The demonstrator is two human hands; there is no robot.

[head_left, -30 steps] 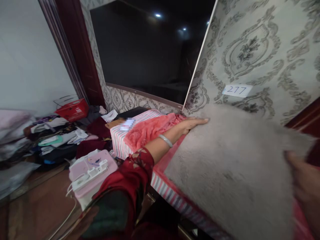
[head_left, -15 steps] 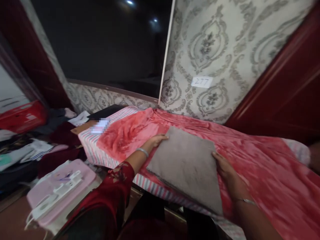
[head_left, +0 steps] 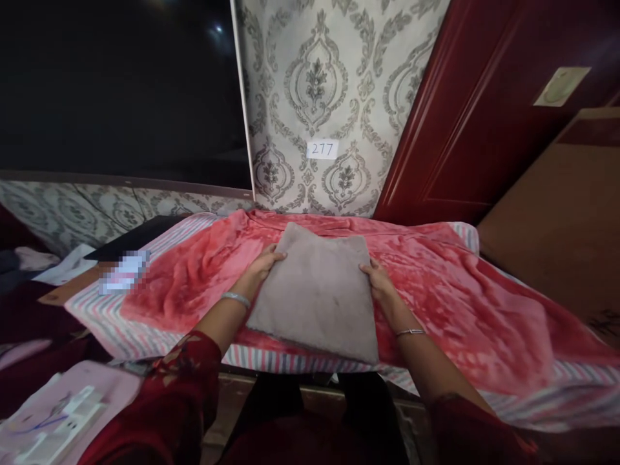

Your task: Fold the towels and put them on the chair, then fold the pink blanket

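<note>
- Left hand (head_left: 267,259) and right hand (head_left: 380,281): each pinches one side edge of the grey plush piece (head_left: 317,297), thumb on top; the fingers beneath are mostly hidden.
- Grey plush piece: lies between the hands, over the red blanket (head_left: 484,316), its near edge over the striped rim of the covered table (head_left: 290,358). Whether it touches the blanket throughout cannot be told.
- Likely fault, at the grip: both holds sit toward the far end, so the near end, unheld, could droop over the rim or fold under if the piece were drawn back.
- Second fault: the far edge dips between its corners; unequal pull from the two hands could deepen this into a crease or skew the piece.
- Third fault: plush against plush may drag, so a low slide could ruck up the red blanket.
- Compared with half a second ago: the far edge, then nearly straight, now sags; both hands pinch the sides as before.
- Surroundings: the view has turned rightward; the cardboard box (head_left: 552,213) now shows at right, and the red basket has left the frame at left.
</note>
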